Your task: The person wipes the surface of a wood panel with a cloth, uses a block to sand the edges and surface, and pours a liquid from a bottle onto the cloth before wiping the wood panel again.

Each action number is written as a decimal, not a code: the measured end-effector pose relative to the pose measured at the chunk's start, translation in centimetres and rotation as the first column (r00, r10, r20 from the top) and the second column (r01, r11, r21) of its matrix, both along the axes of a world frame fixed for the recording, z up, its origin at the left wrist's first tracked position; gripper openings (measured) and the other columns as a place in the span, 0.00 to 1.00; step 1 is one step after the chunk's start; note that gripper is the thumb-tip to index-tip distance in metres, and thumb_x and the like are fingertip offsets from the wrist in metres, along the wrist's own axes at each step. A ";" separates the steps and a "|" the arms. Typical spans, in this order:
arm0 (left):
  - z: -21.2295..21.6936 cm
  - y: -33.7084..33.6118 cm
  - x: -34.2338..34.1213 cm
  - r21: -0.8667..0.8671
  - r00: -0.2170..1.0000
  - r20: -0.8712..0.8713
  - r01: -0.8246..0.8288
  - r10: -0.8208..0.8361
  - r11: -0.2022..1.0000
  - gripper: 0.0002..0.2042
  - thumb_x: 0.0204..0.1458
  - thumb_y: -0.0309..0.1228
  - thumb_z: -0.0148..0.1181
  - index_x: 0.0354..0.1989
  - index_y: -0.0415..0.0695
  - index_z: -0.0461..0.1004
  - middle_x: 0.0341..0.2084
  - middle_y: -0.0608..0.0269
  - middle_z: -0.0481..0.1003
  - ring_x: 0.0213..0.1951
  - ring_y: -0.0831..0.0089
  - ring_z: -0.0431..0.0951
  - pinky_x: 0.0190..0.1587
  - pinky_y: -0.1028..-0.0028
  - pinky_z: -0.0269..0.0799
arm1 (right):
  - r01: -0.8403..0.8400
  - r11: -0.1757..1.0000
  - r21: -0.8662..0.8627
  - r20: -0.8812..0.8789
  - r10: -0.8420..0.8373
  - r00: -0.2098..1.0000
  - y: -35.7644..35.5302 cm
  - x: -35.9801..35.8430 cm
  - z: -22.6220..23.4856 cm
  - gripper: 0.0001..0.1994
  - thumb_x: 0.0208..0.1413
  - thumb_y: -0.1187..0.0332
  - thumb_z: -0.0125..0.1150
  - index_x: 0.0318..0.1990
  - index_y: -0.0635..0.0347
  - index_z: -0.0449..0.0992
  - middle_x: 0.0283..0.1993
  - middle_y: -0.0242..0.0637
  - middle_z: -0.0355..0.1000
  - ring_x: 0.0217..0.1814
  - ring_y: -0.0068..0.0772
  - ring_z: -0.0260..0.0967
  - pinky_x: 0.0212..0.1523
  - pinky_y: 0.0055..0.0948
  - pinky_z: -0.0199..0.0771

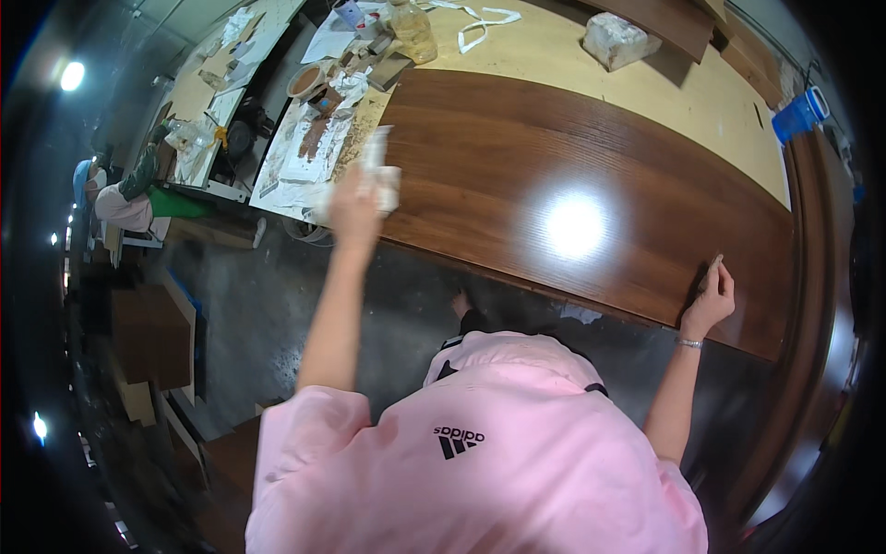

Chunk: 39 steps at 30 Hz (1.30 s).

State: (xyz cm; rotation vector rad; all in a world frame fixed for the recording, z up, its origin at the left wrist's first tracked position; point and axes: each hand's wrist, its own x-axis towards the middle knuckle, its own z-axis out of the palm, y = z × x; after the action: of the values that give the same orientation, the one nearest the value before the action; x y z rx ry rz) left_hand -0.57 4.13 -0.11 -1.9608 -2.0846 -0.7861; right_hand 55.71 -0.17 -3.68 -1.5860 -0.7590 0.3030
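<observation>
1. The left hand (355, 208) has its grip closed around a white cloth (383, 180), pressing it onto the near left corner of the long dark wooden panel (572, 157) that lies on the pale bench (701, 97). The cloth sits right at the panel's end edge, so a stroke running past it could, I judge, slide the rag off the wood and onto the stained paper (309, 152) just beyond the grip.

2. That paper carries brown smears and scraps. If the cloth picks them up, grit or old stain could get dragged back across the glossy face and streak it.

3. The right hand (711, 295) rests well apart from the cloth, at the panel's near edge. Its fingers look bent, with the tips touching the wood; I cannot tell whether it pinches anything. It seems to steady the panel, and if it lifts, a hard push from the left grip might shift the board.

4. The bright glare spot (574, 224) between the two grips hides the surface there, so missed patches could go unnoticed.

5. A bottle (413, 30) and small pots (305, 81) stand beyond the cloth; a wide sweep could knock them.
</observation>
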 end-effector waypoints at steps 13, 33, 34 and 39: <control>-1.0 7.0 9.0 -0.174 0.932 -0.198 0.270 -0.302 0.947 0.17 0.57 0.39 0.58 0.44 0.35 0.76 0.42 0.42 0.75 0.45 0.47 0.75 0.48 0.51 0.68 | 0.003 1.000 0.025 0.069 -0.005 0.998 0.4 0.1 -0.4 0.10 0.59 0.68 0.66 0.41 0.67 0.82 0.35 0.25 0.71 0.35 0.16 0.64 0.35 0.20 0.64; -2.7 -5.0 5.1 0.039 0.952 -0.179 0.259 -0.248 0.965 0.19 0.53 0.28 0.59 0.54 0.33 0.73 0.49 0.44 0.75 0.52 0.48 0.75 0.61 0.57 0.67 | 0.028 1.000 0.008 0.073 -0.029 0.997 0.8 0.6 -1.0 0.11 0.60 0.67 0.65 0.41 0.69 0.82 0.36 0.29 0.75 0.38 0.18 0.68 0.41 0.22 0.68; -2.9 -5.6 7.4 0.097 0.915 -0.078 0.402 -0.396 0.910 0.20 0.53 0.27 0.58 0.54 0.34 0.73 0.50 0.45 0.75 0.53 0.49 0.74 0.63 0.56 0.66 | 0.020 1.000 0.009 0.077 -0.021 0.997 1.0 0.6 -0.9 0.11 0.60 0.67 0.65 0.41 0.69 0.82 0.36 0.29 0.75 0.38 0.18 0.68 0.41 0.22 0.68; -3.7 -4.1 -0.7 -0.057 0.981 -0.180 0.059 -0.068 0.997 0.17 0.52 0.25 0.59 0.50 0.33 0.74 0.48 0.49 0.76 0.50 0.50 0.75 0.60 0.53 0.66 | 0.001 0.999 -0.043 -0.006 -0.002 1.000 0.3 1.6 -1.6 0.10 0.60 0.71 0.64 0.45 0.68 0.81 0.40 0.30 0.76 0.39 0.17 0.70 0.40 0.21 0.70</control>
State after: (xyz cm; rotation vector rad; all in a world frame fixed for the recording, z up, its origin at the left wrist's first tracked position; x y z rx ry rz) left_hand -1.27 -0.01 -3.85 -2.0500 -1.9638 -0.5458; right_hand 57.33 0.13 -5.26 -1.6248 -0.7508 0.3250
